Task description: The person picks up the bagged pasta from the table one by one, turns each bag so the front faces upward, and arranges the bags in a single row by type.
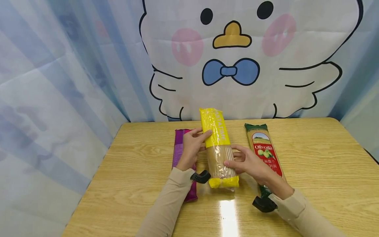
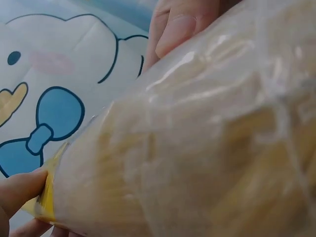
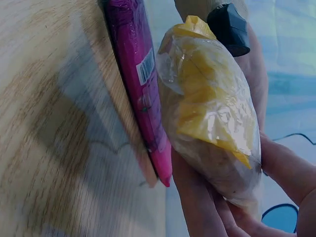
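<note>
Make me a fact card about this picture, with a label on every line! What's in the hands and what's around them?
Held: a long yellow-and-clear plastic pasta packet
Left hand: holds its left side
Right hand: holds its lower right side
Lying on the left: a long purple plastic packet, partly hidden
Lying on the right: a long green-and-red "Olivoilà" packet, partly hidden
Underneath: a light-brown wood-grain table
Behind: a white-and-blue cloth curtain with a cartoon wearing a bow tie
</note>
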{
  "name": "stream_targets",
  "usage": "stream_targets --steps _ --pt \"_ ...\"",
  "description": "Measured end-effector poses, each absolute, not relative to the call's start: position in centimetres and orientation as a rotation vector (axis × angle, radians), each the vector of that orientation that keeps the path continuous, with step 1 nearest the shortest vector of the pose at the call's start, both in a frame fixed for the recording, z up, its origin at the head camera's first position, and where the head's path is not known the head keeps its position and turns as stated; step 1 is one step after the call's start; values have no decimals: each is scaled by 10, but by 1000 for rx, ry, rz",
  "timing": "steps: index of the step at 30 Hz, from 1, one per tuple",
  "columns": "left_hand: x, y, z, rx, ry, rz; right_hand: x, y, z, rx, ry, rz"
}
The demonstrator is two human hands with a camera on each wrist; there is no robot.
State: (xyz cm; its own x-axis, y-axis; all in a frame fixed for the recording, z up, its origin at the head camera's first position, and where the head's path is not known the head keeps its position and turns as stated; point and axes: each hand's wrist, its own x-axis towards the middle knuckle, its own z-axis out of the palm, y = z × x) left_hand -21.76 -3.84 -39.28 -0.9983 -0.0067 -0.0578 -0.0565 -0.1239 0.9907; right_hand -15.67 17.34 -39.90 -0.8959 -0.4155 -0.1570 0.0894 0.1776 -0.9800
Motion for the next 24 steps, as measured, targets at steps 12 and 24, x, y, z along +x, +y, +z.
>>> stream_targets --steps 12,24 --pt "-219 -40 -393 -146 2040 2286 -154 175 -396 -238 2170 -1696" --pt "-229 -40 -405 -156 1995 2270 -154 179 -398 -261 2130 -1682"
